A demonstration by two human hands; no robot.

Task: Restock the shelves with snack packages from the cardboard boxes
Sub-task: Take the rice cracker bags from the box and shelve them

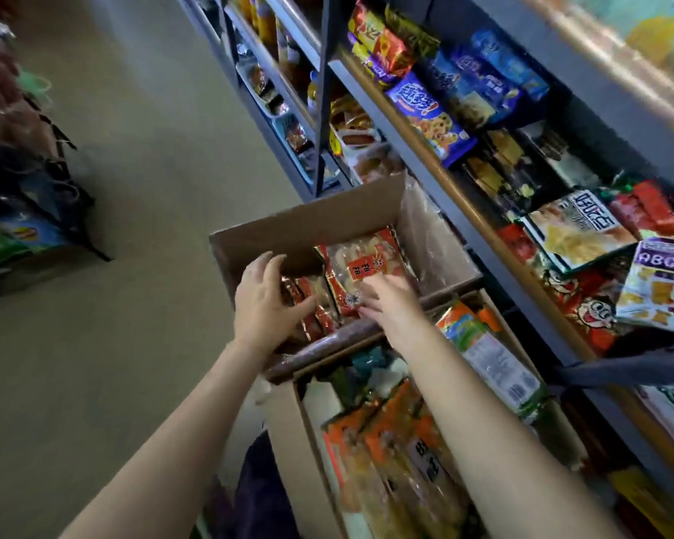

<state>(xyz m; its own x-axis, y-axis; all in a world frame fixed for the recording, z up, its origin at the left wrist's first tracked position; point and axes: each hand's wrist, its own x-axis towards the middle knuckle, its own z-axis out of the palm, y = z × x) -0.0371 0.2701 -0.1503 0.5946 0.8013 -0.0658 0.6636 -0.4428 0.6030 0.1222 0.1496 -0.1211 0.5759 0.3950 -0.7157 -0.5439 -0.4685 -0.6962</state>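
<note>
While both arms reach into far box (308,223), I see left hand (265,301) spread loose over red packets (316,305); right hand (386,301) flat on clear packet (360,266), grasping nothing.

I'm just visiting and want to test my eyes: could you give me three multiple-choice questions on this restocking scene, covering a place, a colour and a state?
1. Where are both hands reaching?
A. far cardboard box
B. top shelf
C. floor

2. Main colour of the packages in the near cardboard box?
A. orange
B. black
C. white

3. The far cardboard box is:
A. taped shut
B. open
C. crushed flat

Answers: A, the left hand and right hand are over the red snack packages in the far cardboard box; A, orange wrappers fill it; B, its flaps stand up.
</note>
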